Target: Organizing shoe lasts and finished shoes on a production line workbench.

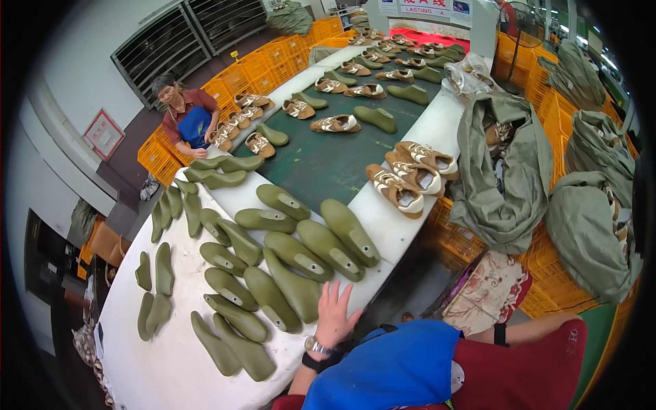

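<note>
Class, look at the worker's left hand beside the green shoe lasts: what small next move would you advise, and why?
Probably curl the left hand around the nearest green shoe last: the hand is spread open, seemingly empty, and right beside that last, though contact is unclear.

The white, round-edged tabletop, near left, bore olive-green, foot-shaped shoe lasts; the flat dark-green belt, farther off, carried brown-and-white lace-up shoes and further lasts; three such shoes stood on its white right-hand ledge.
</note>
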### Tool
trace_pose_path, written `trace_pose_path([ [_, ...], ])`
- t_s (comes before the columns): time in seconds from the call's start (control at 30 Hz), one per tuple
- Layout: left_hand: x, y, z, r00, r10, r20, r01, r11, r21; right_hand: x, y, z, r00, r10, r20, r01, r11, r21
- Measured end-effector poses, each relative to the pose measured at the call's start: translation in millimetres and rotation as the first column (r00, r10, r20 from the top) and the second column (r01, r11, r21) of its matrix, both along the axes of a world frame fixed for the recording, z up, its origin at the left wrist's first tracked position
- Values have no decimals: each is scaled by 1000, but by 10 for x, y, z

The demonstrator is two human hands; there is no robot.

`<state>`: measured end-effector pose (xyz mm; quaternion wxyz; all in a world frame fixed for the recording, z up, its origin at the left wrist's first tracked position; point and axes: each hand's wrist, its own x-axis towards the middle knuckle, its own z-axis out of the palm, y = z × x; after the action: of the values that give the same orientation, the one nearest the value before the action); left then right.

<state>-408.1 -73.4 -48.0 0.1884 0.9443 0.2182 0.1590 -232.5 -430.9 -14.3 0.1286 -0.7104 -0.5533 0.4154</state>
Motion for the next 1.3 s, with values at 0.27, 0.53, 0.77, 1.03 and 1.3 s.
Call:
trace_pose_path([
  [0.27, 1040, 140, -84, 990, 8, -143, 14, 988, 154, 967, -299, 39, 997, 71, -11, -71, 996, -45],
  [0.53, 1532, 559, -467, 962, 116, -247, -91, 990, 110, 1954, 1529, 87, 853, 514, 97, -519, 854, 37],
  [0.77, 1533, 539, -602, 970, 158, -183, -168, 985, -43, 1999, 3060, 170, 661, 735, 151, -745, 667, 10],
  [1.03, 1565, 588, -535, 969, 197, -150, -212, 973, -90, 2036, 3639, 37, 535, 839, 94, -840, 540, -43],
  [1.3, 1793, 405, -402, 826, 507, -247, -562, 770, -302, 2631, 3664, -171, 457, 888, 55, -889, 458, -19],
])
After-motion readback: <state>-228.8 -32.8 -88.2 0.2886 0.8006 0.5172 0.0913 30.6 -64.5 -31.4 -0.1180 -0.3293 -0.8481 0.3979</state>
